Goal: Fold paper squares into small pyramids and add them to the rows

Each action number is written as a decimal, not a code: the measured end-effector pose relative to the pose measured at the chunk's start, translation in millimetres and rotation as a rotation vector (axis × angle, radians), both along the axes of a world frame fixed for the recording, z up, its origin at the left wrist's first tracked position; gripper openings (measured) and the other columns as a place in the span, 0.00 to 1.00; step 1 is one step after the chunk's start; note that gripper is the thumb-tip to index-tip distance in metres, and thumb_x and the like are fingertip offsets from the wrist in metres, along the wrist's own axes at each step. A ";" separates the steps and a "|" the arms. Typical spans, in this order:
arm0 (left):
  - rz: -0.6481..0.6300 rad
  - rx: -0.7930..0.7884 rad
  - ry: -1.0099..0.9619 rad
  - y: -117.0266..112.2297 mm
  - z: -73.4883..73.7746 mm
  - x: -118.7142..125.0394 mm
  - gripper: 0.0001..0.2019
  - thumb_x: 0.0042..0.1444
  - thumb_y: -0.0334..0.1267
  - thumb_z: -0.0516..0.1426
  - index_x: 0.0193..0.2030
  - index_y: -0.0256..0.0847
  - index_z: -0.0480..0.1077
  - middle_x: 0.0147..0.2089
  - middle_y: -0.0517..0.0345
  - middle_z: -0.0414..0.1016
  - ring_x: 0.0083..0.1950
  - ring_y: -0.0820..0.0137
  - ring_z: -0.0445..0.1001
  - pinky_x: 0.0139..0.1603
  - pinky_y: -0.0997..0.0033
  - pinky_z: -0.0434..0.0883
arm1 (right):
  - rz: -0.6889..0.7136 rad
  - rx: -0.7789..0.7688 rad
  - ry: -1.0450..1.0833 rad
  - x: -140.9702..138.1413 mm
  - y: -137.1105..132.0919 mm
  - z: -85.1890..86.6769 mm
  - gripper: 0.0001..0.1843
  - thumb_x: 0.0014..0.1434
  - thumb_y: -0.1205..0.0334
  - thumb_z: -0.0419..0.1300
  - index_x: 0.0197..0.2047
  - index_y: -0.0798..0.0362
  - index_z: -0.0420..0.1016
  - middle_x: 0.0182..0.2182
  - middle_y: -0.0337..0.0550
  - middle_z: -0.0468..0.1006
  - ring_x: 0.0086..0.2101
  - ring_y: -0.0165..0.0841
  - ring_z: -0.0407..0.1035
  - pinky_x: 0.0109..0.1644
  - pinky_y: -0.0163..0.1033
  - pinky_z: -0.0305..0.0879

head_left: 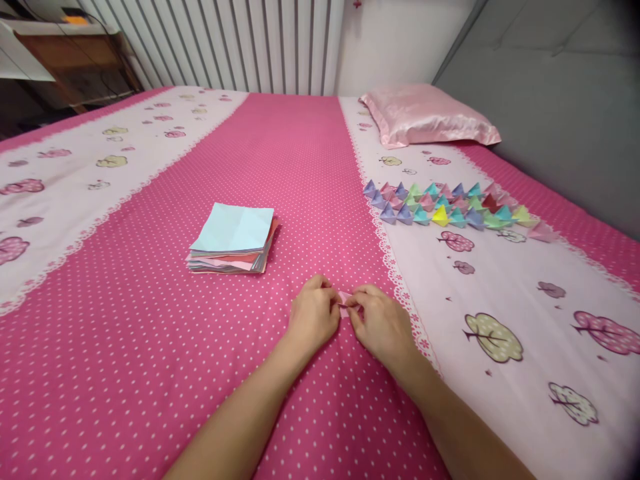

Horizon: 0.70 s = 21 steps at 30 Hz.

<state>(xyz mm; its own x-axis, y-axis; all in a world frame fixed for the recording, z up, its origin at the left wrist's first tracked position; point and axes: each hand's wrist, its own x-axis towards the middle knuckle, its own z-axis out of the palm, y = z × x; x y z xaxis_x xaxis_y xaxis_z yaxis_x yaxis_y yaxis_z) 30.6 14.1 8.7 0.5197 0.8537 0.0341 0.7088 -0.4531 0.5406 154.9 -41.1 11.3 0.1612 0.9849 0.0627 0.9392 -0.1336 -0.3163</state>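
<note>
My left hand and my right hand meet on the pink dotted bedspread, fingers curled, both pinching a small pink folded paper between them. The paper is mostly hidden by my fingertips. A stack of coloured square papers, light blue sheet on top, lies to the left and a little beyond my hands. Rows of several small folded paper pieces in many colours sit to the right on the white patterned strip.
A pink satin pillow lies at the far right against a grey headboard. A white radiator and a wooden desk stand beyond the bed.
</note>
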 end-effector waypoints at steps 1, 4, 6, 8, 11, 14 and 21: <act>-0.007 0.013 0.016 -0.5 0.1 0.2 0.10 0.52 0.29 0.50 0.32 0.38 0.73 0.39 0.52 0.67 0.41 0.68 0.68 0.40 0.70 0.66 | 0.020 -0.005 -0.020 -0.5 -0.6 0.6 0.10 0.57 0.65 0.53 0.36 0.49 0.75 0.39 0.39 0.74 0.31 0.31 0.69 0.28 0.36 0.57; -0.029 0.072 0.092 -2.1 -0.3 1.0 0.11 0.55 0.31 0.48 0.34 0.38 0.72 0.40 0.50 0.66 0.42 0.67 0.67 0.41 0.69 0.66 | 0.058 -0.011 -0.070 -1.9 -0.9 0.1 0.09 0.59 0.64 0.52 0.37 0.49 0.74 0.42 0.41 0.73 0.32 0.31 0.69 0.28 0.37 0.56; -0.034 0.105 0.154 -2.5 -1.3 2.0 0.11 0.55 0.33 0.48 0.35 0.38 0.71 0.40 0.50 0.65 0.42 0.66 0.67 0.39 0.68 0.66 | 0.068 -0.006 -0.081 -2.5 0.3 -2.2 0.09 0.59 0.64 0.52 0.36 0.50 0.73 0.42 0.42 0.72 0.34 0.32 0.68 0.30 0.37 0.57; -0.038 0.122 0.198 -2.2 -2.7 3.2 0.10 0.55 0.33 0.49 0.34 0.38 0.71 0.40 0.50 0.65 0.41 0.65 0.67 0.35 0.69 0.66 | 0.076 0.010 -0.074 -2.7 2.5 -5.7 0.09 0.59 0.65 0.51 0.36 0.51 0.73 0.41 0.43 0.72 0.36 0.34 0.68 0.32 0.38 0.59; -0.036 0.130 0.211 -0.9 -4.5 5.3 0.09 0.55 0.33 0.49 0.32 0.38 0.70 0.39 0.50 0.65 0.40 0.65 0.67 0.34 0.69 0.65 | 0.096 0.050 -0.034 -2.2 6.2 -11.1 0.10 0.58 0.68 0.50 0.34 0.53 0.73 0.42 0.46 0.72 0.40 0.35 0.67 0.38 0.38 0.61; -0.020 0.121 0.186 0.0 -5.4 6.6 0.08 0.55 0.33 0.50 0.31 0.38 0.70 0.38 0.51 0.66 0.40 0.66 0.66 0.36 0.69 0.65 | 0.112 0.082 0.007 -1.5 8.5 -14.2 0.09 0.57 0.68 0.51 0.32 0.55 0.73 0.44 0.47 0.72 0.43 0.37 0.65 0.44 0.39 0.61; -0.026 0.121 0.156 -0.6 -6.1 7.6 0.08 0.54 0.31 0.50 0.29 0.37 0.70 0.37 0.51 0.66 0.40 0.66 0.66 0.37 0.68 0.65 | 0.073 0.043 -0.129 -6.7 6.7 -9.1 0.12 0.58 0.70 0.49 0.37 0.56 0.74 0.46 0.50 0.72 0.44 0.40 0.63 0.46 0.44 0.57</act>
<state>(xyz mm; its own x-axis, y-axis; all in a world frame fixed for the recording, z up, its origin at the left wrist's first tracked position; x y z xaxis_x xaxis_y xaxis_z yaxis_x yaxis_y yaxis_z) 38.2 13.6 2.6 0.5483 0.8347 0.0525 0.7673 -0.5270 0.3654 148.2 -34.3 2.2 0.0771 0.9897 0.1204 0.9790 -0.0523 -0.1968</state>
